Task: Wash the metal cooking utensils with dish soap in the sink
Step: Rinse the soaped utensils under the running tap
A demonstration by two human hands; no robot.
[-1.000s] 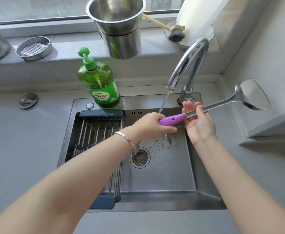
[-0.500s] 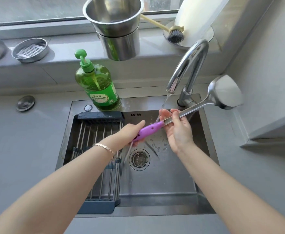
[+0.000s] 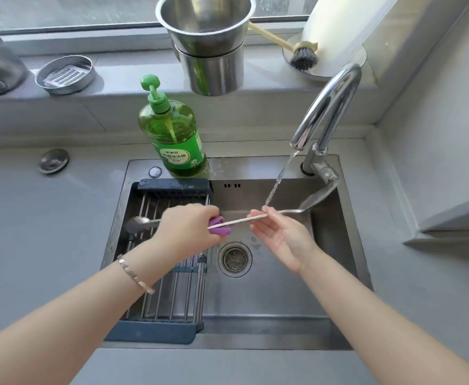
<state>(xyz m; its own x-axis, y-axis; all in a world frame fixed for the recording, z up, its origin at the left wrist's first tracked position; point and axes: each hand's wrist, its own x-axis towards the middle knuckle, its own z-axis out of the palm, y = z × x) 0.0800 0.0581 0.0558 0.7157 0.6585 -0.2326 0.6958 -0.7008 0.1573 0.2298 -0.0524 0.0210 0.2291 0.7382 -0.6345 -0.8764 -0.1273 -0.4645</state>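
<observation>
Rinsing the spatula (image 3: 258, 217) under the running faucet (image 3: 329, 107) — left hand (image 3: 189, 227) gripping its purple handle, right hand (image 3: 279, 232) loosely pinching the shaft — with a spoon (image 3: 139, 223) waiting on the rack.

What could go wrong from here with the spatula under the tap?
1. The left hand grips the purple handle while the right hand only pinches the thin shaft with its fingers. Wet metal could slip and the spatula drop into the sink.
2. The blade sits close to the faucet base and may knock it.
3. Water lands on the shaft near the fingers, so it could splash onto the counter.
</observation>
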